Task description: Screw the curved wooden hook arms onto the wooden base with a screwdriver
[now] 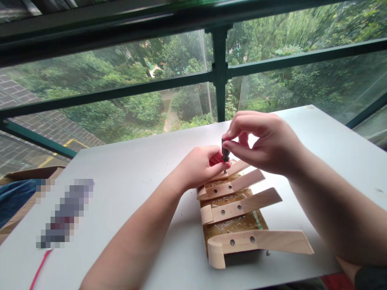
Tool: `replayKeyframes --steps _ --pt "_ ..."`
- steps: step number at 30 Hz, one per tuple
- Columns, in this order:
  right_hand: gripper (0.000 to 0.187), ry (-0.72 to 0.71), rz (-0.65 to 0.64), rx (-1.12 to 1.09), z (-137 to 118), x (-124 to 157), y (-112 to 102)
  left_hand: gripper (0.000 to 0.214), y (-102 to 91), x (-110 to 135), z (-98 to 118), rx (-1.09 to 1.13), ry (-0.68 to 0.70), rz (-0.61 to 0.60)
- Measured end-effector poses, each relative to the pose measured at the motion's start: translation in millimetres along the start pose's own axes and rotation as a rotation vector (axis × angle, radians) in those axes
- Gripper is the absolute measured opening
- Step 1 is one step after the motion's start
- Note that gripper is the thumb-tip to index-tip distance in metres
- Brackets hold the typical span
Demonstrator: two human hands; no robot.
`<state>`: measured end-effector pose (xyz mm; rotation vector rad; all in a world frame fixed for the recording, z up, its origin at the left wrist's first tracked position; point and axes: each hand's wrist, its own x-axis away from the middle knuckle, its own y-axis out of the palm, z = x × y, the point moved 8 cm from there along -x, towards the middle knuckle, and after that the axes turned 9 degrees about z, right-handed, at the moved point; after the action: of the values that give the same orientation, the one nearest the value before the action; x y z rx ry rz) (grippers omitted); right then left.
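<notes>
My right hand point(263, 139) pinches the dark handle of a short screwdriver point(225, 151) between thumb and fingers, holding it upright. Close to its lower end, my left hand point(202, 166) has thumb and fingers closed together; what they grip is hidden. Both hands are over the far end of a brown, tape-wrapped block point(232, 224). Across the block lie several light wooden strips, each with a curved left end. Screws show in the nearest strip point(266, 240), the second strip point(242, 206) and the third strip point(231, 186). The farthest strip point(238, 168) is partly covered by my hands.
The block rests on a white table point(145, 189). A blurred-out flat object point(65, 213) with a red cord point(40, 269) lies at the left. Beyond the table is a green-framed window point(220, 72). A cardboard box point(33, 173) stands at the left edge. A small screw point(267, 253) is beside the block.
</notes>
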<state>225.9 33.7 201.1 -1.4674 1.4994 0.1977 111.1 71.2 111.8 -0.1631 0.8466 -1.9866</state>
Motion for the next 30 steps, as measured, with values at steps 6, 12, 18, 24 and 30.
replayKeyframes --steps 6,12,18,24,30 --pt "0.021 -0.027 -0.059 0.016 -3.1 1.1 -0.8 0.037 -11.5 -0.5 11.7 0.208 0.059 0.183" --pt "0.032 -0.061 -0.097 0.023 -9.3 1.6 -1.0 0.033 -21.3 4.4 13.9 0.31 0.097 0.385" --pt "0.03 -0.057 -0.096 0.028 -8.0 1.0 -2.8 0.027 -16.7 2.4 15.8 0.391 0.074 0.234" --pt "0.03 -0.046 -0.114 0.03 -7.8 1.1 -2.3 0.038 -18.2 3.2 19.1 0.342 0.076 0.284" --pt "0.032 -0.037 -0.121 0.021 -9.0 1.0 -2.0 0.035 -26.9 5.3 15.5 0.325 0.058 0.424"
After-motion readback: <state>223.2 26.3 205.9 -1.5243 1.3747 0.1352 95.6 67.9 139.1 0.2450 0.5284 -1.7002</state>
